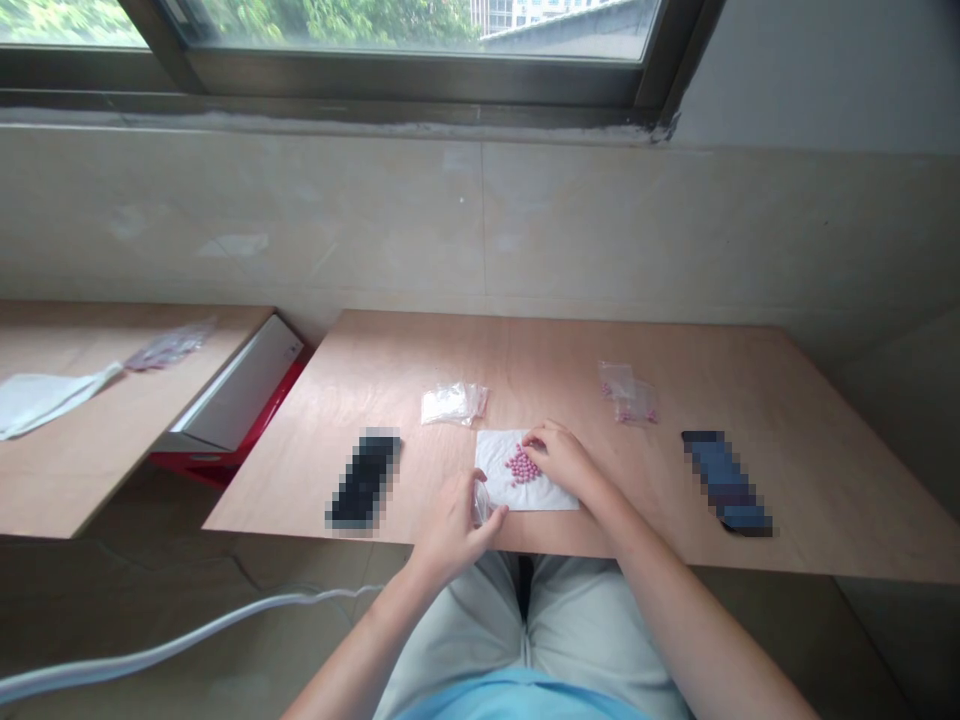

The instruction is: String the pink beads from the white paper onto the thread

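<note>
Forearms (664, 590) angled inward, left hand (457, 520) half-curled, right hand (556, 455) with fingers bent.

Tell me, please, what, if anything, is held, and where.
Left hand: a clear bag, apparently by its edges. Right hand, at the pink beads: cannot be told.

Glossy plastic bags (452, 404), wooden table (544, 365)

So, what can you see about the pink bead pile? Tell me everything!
The pile is many small, roundish pink beads, lying loose and close together on a white sheet. The right hand reaches to its far edge; I can't tell whether it touches the beads, or what they're made of.
</note>
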{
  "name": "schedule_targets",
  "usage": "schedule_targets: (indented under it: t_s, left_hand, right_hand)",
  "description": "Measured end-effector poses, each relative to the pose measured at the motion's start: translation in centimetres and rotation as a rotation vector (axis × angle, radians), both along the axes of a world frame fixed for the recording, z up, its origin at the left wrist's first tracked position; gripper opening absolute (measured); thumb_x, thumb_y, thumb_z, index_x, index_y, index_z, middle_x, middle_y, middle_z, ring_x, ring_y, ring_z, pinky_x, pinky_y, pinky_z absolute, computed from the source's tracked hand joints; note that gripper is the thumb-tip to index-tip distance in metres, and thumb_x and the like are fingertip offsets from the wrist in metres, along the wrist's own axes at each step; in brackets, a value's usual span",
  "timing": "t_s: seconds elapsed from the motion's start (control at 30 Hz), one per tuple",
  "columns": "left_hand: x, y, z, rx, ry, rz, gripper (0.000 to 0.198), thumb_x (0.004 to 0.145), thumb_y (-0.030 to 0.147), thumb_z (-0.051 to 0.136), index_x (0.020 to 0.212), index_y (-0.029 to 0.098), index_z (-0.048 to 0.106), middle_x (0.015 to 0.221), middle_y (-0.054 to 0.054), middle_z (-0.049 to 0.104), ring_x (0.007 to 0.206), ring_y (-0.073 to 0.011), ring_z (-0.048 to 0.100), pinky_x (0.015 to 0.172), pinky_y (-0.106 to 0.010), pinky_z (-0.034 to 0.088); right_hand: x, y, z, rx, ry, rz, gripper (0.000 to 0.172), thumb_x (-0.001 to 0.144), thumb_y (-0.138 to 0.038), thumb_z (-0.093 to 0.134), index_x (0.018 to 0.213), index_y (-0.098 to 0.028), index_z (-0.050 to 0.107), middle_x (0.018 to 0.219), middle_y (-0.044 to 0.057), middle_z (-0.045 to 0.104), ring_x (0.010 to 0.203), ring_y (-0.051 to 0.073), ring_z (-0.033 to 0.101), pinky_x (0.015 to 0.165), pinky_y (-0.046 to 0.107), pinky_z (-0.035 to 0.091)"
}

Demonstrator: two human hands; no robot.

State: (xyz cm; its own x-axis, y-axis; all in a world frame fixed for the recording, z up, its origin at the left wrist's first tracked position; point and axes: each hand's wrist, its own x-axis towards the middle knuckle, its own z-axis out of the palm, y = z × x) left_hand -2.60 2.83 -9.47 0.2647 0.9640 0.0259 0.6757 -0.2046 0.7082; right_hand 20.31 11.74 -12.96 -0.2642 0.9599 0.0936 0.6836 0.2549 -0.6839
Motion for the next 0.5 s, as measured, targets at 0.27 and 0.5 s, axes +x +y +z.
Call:
schedule_targets:
  t_s: [0.27,0.5]
  left_hand:
    - [-0.4,0.6,-0.8,0.036,-0.013,0.01,0.026,0.09,0.036,0.063,0.111,0.021,0.057,0.099,-0.006,0.064,0.094,-0.0234,0.062,0.081,-0.035,0.049]
    - [-0.7,0.9,-0.5,0.008,-0.068,0.075,0.024,0.089,0.038,0.065,0.106,0.022,0.06,0.089,-0.002,0.065,0.082,-0.0194,0.063,0.074,-0.031,0.047]
  right_hand:
    - [0.1,0.4,0.1,0.023,0.053,-0.033,0.008,0.086,-0.012,0.067,0.084,-0.018,0.072,0.091,0.005,0.068,0.089,0.019,0.065,0.085,0.029,0.048]
    - [-2.3,-2.3,3.5,-0.059,0.408,-0.2,0.013,0.091,-0.028,0.06,0.091,-0.019,0.069,0.089,0.005,0.07,0.078,0.019,0.067,0.07,0.03,0.053]
